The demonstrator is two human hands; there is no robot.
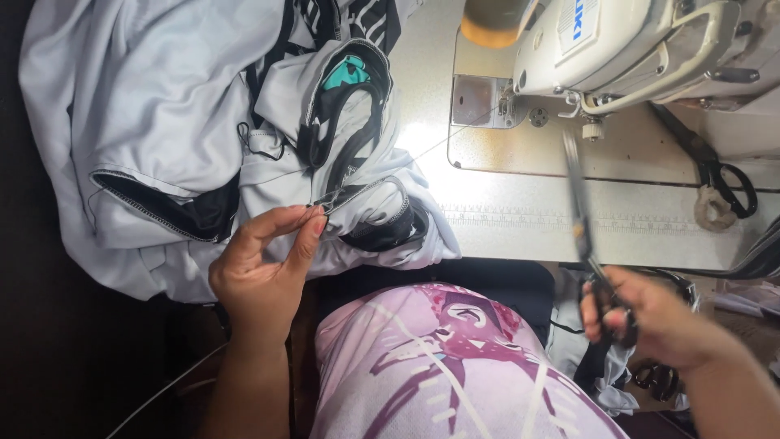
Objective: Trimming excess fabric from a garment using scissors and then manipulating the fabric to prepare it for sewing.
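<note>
One pale grey garment [138,122] is seen heaped at the left, spread over the table edge; it is trimmed with black binding, and a small teal patch [347,73] shows near its top fold. A black-edged seam of it is pinched between the thumb and forefinger of the left hand [264,264], the other fingers being curled loosely below. One thin thread [439,145] is stretched from that pinched spot up towards the needle area of the one white sewing machine [617,49], which stands on a pale table [520,219]. One pair of scissors [583,219] is gripped in the right hand [650,317], fingers closed through the dark handles, blades pointing up and nearly together. A second pair of black-handled scissors [715,175] is seen lying on the table at the far right. No containers are seen.
</note>
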